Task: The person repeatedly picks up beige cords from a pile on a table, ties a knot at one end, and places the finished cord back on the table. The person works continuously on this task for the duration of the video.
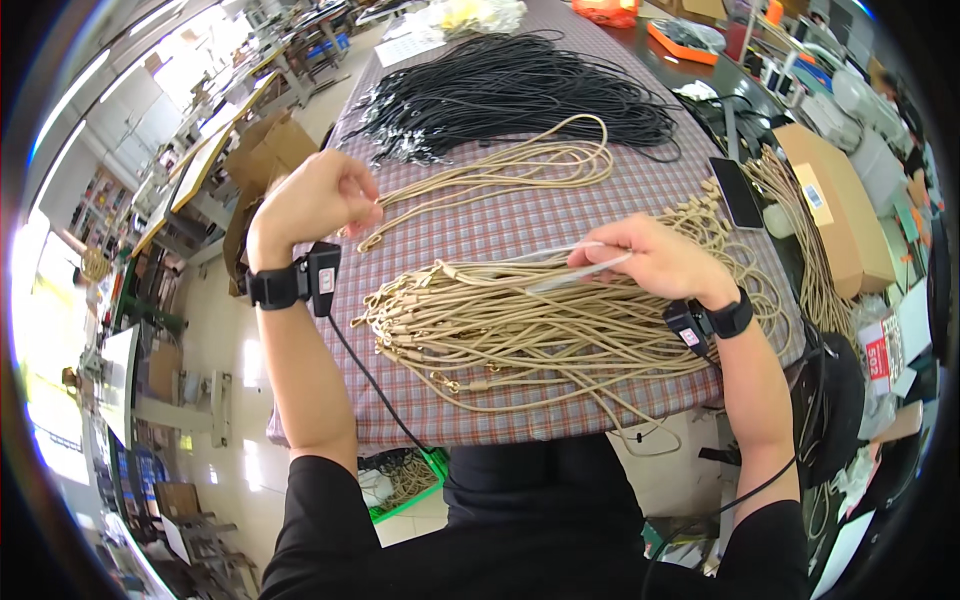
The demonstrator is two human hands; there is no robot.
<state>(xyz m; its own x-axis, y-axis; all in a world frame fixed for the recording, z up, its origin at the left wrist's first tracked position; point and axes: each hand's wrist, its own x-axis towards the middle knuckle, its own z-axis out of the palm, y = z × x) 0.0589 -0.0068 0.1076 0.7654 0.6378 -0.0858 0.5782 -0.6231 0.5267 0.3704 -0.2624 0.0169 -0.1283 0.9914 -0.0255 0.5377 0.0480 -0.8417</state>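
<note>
My left hand [326, 199] is raised at the table's left edge, by the metal-clasped ends of a small bunch of beige cords [495, 172]; its fingertips are close together, and whether they hold a cord end cannot be told. My right hand [649, 259] grips a thin translucent strip [566, 275], apparently plastic, between thumb and fingers. This strip lies over a large pile of beige cords [525, 330] with brass-coloured clasps at the left ends. Farther back lies a big heap of black cords [517, 97] with silvery clasps. A checked cloth [480, 225] covers the table.
A black phone [736, 193] lies at the table's right edge. Beyond it are more beige cords [806, 247] and a cardboard box [832, 214]. Another carton [270, 154] stands left of the table. A green crate [420, 495] with cords sits below the front edge. Cables run from both wrist devices.
</note>
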